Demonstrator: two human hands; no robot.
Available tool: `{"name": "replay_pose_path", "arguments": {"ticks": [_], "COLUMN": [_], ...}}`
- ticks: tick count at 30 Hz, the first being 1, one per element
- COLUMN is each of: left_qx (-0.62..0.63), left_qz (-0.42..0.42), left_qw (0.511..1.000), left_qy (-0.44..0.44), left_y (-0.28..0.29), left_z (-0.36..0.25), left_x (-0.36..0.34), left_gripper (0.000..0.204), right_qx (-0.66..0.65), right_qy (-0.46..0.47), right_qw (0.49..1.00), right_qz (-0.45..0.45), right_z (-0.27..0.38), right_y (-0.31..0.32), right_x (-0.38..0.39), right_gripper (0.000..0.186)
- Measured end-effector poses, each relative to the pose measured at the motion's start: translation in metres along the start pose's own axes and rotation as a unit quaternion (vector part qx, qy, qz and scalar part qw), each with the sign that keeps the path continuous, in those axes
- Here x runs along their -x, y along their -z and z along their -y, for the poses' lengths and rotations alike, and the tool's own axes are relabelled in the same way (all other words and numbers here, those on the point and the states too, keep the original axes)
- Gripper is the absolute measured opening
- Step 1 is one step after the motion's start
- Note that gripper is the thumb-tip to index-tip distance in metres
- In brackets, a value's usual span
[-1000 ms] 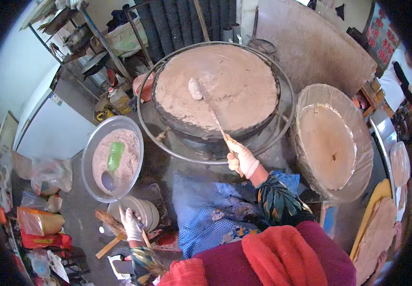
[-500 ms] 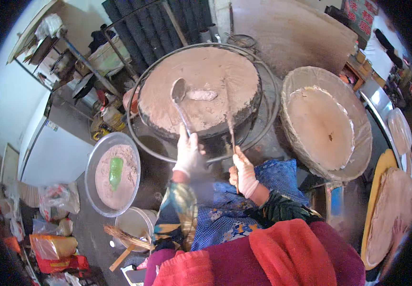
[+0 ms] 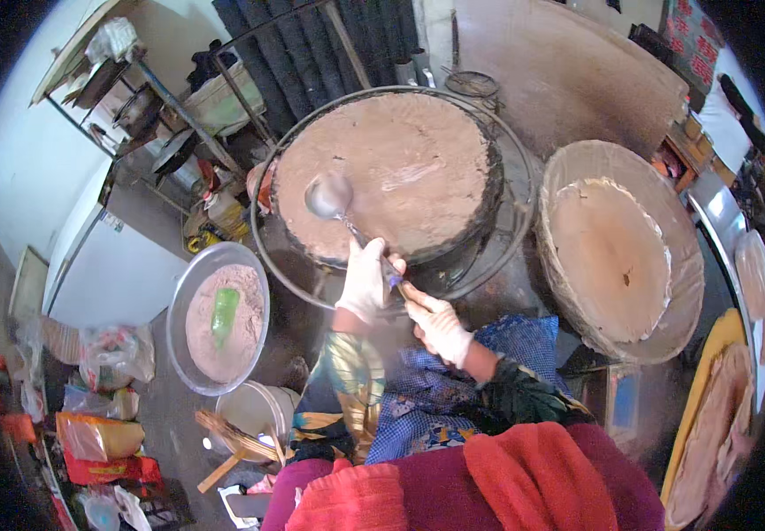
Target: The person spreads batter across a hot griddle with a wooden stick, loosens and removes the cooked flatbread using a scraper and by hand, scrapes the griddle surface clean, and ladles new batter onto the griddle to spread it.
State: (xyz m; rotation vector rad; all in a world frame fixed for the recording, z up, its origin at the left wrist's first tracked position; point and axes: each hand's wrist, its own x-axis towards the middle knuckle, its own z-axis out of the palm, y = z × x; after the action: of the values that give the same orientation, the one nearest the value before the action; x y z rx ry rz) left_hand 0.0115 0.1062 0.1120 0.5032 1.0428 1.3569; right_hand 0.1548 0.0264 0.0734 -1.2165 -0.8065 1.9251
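Note:
White gloves cover both my hands. My left hand point(image 3: 365, 279) is closed round the handle of a metal ladle point(image 3: 329, 195), whose bowl is over the left part of a round griddle point(image 3: 435, 208) coated with pinkish-brown batter. A wet, paler streak of batter point(image 3: 413, 173) lies near the griddle's middle. My right hand point(image 3: 438, 326) is closed close beside the ladle's handle end. A short brown piece of a wooden stick point(image 3: 411, 290) shows at its fingers; the stick's far part is hidden or merges with the ladle handle.
A metal ring point(image 3: 453, 292) runs round the griddle. At right is a cloth-lined basket point(image 3: 564, 305) with a flat round sheet inside. To the left, a basin point(image 3: 179, 350) holds pinkish powder and a green scoop point(image 3: 224, 317). A bucket point(image 3: 245, 407) and whisk broom point(image 3: 236, 434) stand below it.
The ladle has turned and its bowl lies lower. My right hand has come toward the left hand, and the stick has left the griddle's right side. The batter lump is now a thinner streak.

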Motion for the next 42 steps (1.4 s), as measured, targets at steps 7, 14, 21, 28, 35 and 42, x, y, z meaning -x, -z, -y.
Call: {"name": "replay_pose_path", "arguments": {"ticks": [7, 14, 21, 28, 35, 42], "left_qx": [0.124, -0.055, -0.057, -0.536, -0.841, -0.947], "left_qz": [0.114, -0.096, -0.222, -0.293, -0.127, 0.104], "left_qw": [0.985, 0.992, 0.961, 0.789, 0.386, 0.280], "left_qy": [-0.035, -0.055, 0.153, -0.070, -0.357, -0.122], "left_y": [0.082, 0.242, 0.460, 0.486, 0.321, 0.218], "left_z": [-0.092, -0.105, -0.037, 0.004, -0.087, -0.039], "left_x": [0.062, 0.148, 0.097, 0.057, -0.019, -0.067], "left_gripper": [0.020, 0.013, 0.009, 0.051, 0.062, 0.025], "right_qx": [0.064, 0.274, 0.260, 0.162, 0.201, 0.242], "right_qy": [0.128, 0.041, 0.174, 0.184, 0.016, -0.027], "right_qw": [0.964, 0.949, 0.949, 0.969, 0.961, 0.969], "right_qz": [-0.224, -0.148, -0.035, -0.038, -0.188, -0.041], "right_z": [0.081, 0.055, -0.028, 0.009, 0.072, 0.036], "right_y": [0.101, 0.070, -0.015, -0.041, 0.107, 0.046], "right_x": [-0.072, -0.086, -0.120, -0.090, -0.103, -0.064], "right_gripper": [0.045, 0.046, 0.043, 0.032, 0.045, 0.040]}}
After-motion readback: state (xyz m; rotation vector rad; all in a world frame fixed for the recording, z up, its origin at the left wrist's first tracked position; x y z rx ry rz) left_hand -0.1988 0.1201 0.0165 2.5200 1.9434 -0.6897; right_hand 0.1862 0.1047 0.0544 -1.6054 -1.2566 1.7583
